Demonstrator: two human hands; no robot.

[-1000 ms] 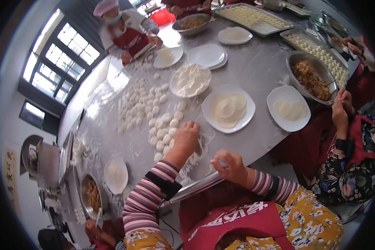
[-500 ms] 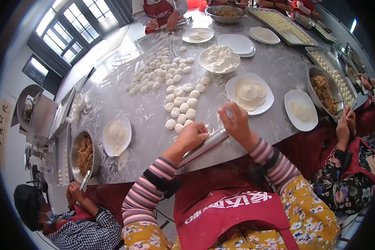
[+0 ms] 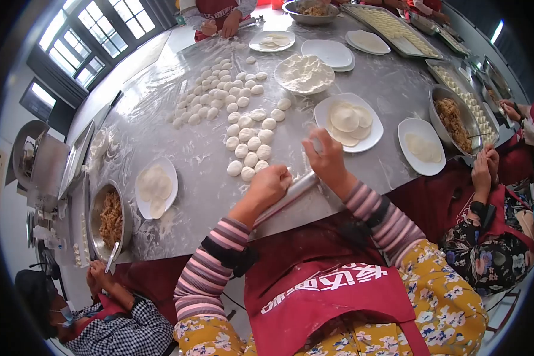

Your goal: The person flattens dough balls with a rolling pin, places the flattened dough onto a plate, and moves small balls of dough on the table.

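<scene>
A silvery metal rolling pin (image 3: 289,198) lies slantwise at the table's near edge, between my hands. My left hand (image 3: 270,185) is closed beside the pin, fingers curled and pressed together; whatever they pinch is hidden. At the pin's far right end, my right hand (image 3: 327,159) has its heel over the metal. Its fingers are raised, bent and apart, partly smeared by motion. Just beyond my left hand sit several floured dough pieces (image 3: 250,159). A white plate (image 3: 368,140) with round dough wrappers (image 3: 349,118) stands beyond my right hand.
A bowl of flour (image 3: 304,75) stands further back. More wrapper plates stand left (image 3: 171,193) and right (image 3: 421,167). Metal bowls of filling flank me at left (image 3: 111,216) and right (image 3: 455,121). A person sits on each side; trays of dumplings (image 3: 397,32) line the back right.
The whole view has shifted slightly, so the table items appear further left and up. My right hand's fingers have moved and lifted over the pin. My left hand stays curled.
</scene>
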